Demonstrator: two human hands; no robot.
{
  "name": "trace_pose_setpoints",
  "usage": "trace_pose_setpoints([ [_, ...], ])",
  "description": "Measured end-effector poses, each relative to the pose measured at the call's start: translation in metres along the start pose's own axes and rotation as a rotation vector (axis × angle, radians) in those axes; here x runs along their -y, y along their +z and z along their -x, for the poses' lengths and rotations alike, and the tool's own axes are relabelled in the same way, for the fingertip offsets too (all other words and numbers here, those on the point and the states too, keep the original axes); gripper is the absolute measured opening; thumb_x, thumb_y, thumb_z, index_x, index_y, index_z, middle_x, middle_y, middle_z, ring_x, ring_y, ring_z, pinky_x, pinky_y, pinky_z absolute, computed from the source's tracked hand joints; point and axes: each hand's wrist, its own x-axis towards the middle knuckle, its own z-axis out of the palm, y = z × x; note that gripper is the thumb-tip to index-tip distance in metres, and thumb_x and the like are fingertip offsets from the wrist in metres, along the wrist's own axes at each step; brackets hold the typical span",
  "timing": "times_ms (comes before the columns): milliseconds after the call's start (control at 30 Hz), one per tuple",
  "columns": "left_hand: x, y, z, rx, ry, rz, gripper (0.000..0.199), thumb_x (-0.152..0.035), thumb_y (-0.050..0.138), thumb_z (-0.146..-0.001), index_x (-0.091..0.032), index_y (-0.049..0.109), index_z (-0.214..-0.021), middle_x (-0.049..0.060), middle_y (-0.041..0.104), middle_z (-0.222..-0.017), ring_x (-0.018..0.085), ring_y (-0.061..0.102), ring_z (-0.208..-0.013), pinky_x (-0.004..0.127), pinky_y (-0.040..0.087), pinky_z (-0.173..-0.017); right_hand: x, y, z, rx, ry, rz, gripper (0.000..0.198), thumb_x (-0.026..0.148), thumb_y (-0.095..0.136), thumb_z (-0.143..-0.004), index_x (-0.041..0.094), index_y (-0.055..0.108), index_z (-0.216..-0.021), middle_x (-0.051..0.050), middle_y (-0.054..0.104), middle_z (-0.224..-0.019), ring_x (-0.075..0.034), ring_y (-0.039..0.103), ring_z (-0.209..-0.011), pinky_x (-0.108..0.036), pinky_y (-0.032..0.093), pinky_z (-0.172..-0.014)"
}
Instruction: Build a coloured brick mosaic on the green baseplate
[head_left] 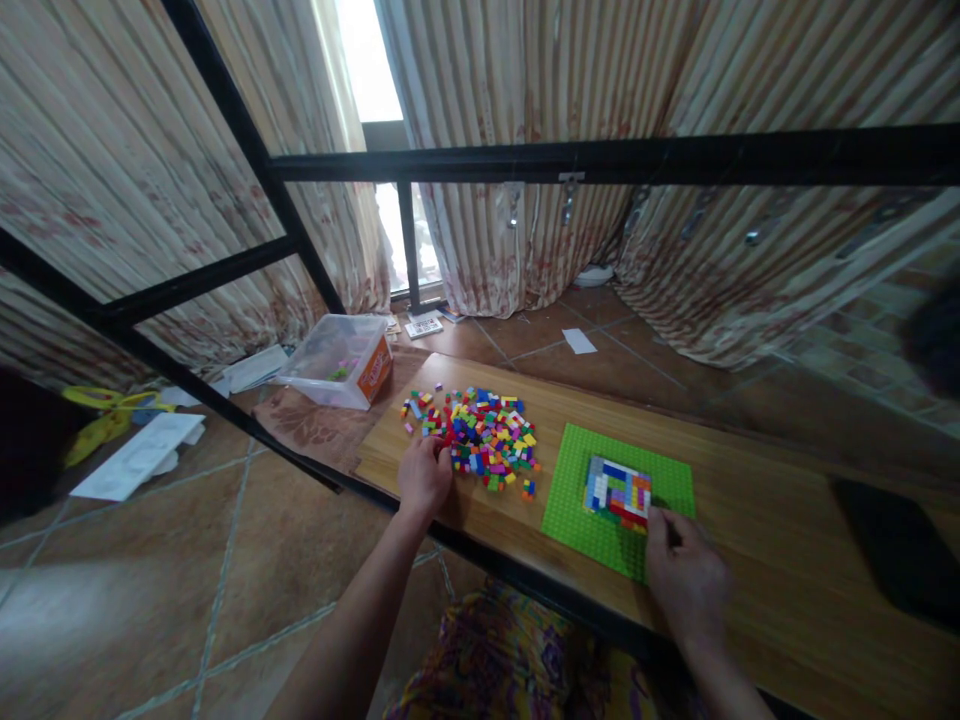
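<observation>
A loose pile of small coloured toy building bricks [491, 435] lies on the wooden table. At its near left edge is my left hand [424, 478], thumb and fingers pinched together beside some red bricks; whatever is between the fingertips is hidden. To the right of the pile lies a green baseplate [562, 500]. A low, multicoloured brick structure [619, 490] stands on it, with walls around an inner gap. My right hand [688, 572] is curled closed at the structure's near right corner, fingertips against it or very close. Any brick in that hand is hidden.
A clear plastic box [322, 360] with an orange label stands beyond the table's left end, a few pieces inside. A dark flat object [896, 545] lies at the table's right. Black metal rails [480, 163] cross ahead, before curtains. Papers [139, 455] lie at left.
</observation>
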Motion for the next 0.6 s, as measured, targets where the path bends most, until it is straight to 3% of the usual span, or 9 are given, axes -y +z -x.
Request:
trace_pose_setpoints([
  [233,0.005,-0.01,-0.002,-0.022,-0.073,0.047,0.025,-0.028,0.047,-0.086,-0.019,0.068,-0.096,0.011,0.068,-0.096,0.025,0.064,-0.091,0.034,0.048,-0.079,0.005,0.001,-0.001,-0.033,-0.011,-0.067,0.049,0.051,0.035,-0.093,0.015,0.068,-0.084,-0.012,0.069,-0.082,-0.021,0.06,-0.068,-0.03,0.041,-0.064],
  [400,-0.001,-0.015,0.013,-0.005,-0.113,0.281,0.03,-0.035,0.048,-0.085,-0.018,0.067,-0.1,0.006,0.07,-0.086,0.022,0.064,-0.079,0.031,0.048,-0.072,0.01,0.0,-0.003,-0.027,0.021,-0.105,0.044,0.047,0.037,-0.093,0.016,0.067,-0.083,-0.01,0.068,-0.082,-0.019,0.06,-0.07,-0.029,0.041,-0.064],
  [600,-0.013,-0.004,0.028,0.065,-0.125,0.476,0.033,-0.039,0.051,-0.081,-0.016,0.067,-0.099,0.004,0.069,-0.081,0.019,0.063,-0.073,0.028,0.048,-0.069,0.012,-0.002,-0.003,-0.031,0.031,-0.131,0.041,0.045,0.039,-0.093,0.016,0.067,-0.083,-0.009,0.069,-0.082,-0.02,0.062,-0.072,-0.029,0.043,-0.068],
])
